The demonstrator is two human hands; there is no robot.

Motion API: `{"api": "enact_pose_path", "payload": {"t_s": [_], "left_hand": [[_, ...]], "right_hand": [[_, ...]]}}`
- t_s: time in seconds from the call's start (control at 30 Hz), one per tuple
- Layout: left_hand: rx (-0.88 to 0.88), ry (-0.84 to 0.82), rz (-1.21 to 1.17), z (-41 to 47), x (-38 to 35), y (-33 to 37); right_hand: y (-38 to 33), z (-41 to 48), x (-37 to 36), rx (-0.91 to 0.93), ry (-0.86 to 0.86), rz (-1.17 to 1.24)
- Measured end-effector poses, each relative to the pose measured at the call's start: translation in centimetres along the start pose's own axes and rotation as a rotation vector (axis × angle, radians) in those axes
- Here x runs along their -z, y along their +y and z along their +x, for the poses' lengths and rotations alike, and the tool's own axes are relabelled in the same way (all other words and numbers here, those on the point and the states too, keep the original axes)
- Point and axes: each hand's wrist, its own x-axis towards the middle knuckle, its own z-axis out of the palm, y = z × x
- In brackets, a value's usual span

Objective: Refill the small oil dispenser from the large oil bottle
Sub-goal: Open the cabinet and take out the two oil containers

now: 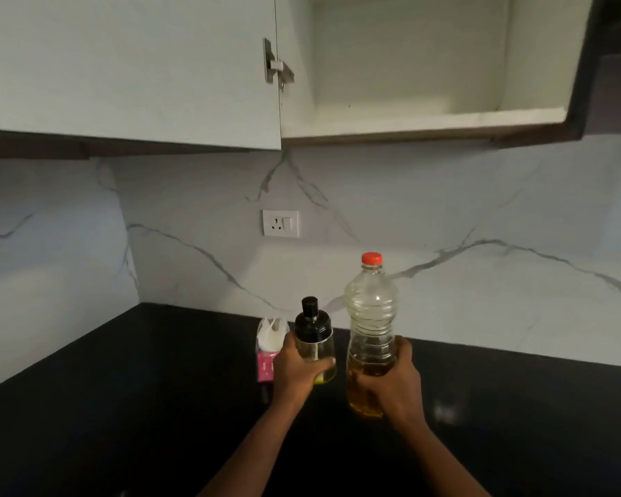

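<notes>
My left hand (296, 371) is wrapped around the small glass oil dispenser (314, 335), which has a black pump lid and a little yellow oil at its bottom. Right beside it, my right hand (391, 382) grips the large clear plastic oil bottle (371, 310) at its lower half. That bottle stands upright with its red cap on and holds golden oil in roughly its lower third. Both containers are upright over the black countertop (122, 407), side by side and a small gap apart.
A pink box with white tissue (269, 346) stands just left of the dispenser. Behind runs a white marble backsplash with a wall socket (280, 223). Overhead, a cupboard (409, 66) hangs with its door (130, 66) swung open to the left.
</notes>
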Motion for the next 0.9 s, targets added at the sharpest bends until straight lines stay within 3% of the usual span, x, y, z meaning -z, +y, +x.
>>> {"api": "enact_pose_path", "payload": {"t_s": [0.43,0.9], "left_hand": [[0.196,0.122,0.064,3.0,-6.1,-9.1],[0.295,0.14,0.099,5.8,-6.5,-14.1]], "right_hand": [[8.5,5.3,-1.2,-0.102,-0.047,0.023],[11.5,7.9,-4.7,-0.203,-0.018,0.033]]}}
